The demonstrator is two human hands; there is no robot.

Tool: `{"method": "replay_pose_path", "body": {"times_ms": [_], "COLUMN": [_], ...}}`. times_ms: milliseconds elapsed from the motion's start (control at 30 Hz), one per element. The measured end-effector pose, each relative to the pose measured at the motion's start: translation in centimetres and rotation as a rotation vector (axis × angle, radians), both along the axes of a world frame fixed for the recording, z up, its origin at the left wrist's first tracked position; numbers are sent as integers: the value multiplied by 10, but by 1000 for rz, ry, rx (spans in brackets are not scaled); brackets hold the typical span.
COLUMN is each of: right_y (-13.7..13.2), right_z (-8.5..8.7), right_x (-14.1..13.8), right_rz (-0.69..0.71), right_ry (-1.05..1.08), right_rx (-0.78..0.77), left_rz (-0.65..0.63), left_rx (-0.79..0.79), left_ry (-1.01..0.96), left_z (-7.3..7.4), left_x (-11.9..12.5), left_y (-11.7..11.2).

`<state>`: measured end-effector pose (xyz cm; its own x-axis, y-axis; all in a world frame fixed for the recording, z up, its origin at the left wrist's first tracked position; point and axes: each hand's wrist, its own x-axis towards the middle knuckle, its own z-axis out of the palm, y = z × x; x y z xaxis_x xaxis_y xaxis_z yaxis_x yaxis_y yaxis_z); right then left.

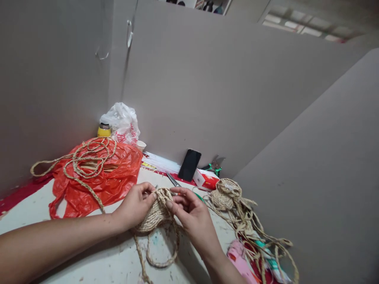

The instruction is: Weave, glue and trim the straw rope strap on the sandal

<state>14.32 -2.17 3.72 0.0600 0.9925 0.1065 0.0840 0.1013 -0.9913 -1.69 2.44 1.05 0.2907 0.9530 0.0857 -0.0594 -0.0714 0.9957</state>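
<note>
A piece worked from braided straw cord (152, 219) is held above the white table, its rows lying side by side in a curved shape. My left hand (132, 207) pinches its upper left edge between thumb and fingers. On the other side, my right hand (192, 215) grips the upper right edge with its thumb pressed on the braid. Loose straw cord (166, 265) hangs from the piece in a loop and a tail over the tabletop. Scissors (173, 180) lie just behind the hands, partly hidden.
Left, a red plastic bag (124, 173) carries more braided cord (78, 161). Behind stand a yellow jar (104, 130), white bag (124, 118) and cup (141, 146). A phone (189, 165), red box (210, 181) and green-handled pliers (217, 167) line the wall. Straw coils (222, 199) lie right.
</note>
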Motion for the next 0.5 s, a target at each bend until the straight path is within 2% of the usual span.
{"method": "replay_pose_path", "body": {"times_ms": [200,367,500], "right_y": [3,4,4], "right_z": [4,-2,-2], "right_x": [1,3,3], "right_rz": [52,58,63], "right_ry": [215,235,225], "right_rx": [-106,-99,-98], "left_rz": [13,43,56], "left_rx": [178,343,401], "left_ry": [144,285,334], "left_z": [-2,0,1], "left_x": [-2,-4,-6], "left_y": [-1,0,-1]}}
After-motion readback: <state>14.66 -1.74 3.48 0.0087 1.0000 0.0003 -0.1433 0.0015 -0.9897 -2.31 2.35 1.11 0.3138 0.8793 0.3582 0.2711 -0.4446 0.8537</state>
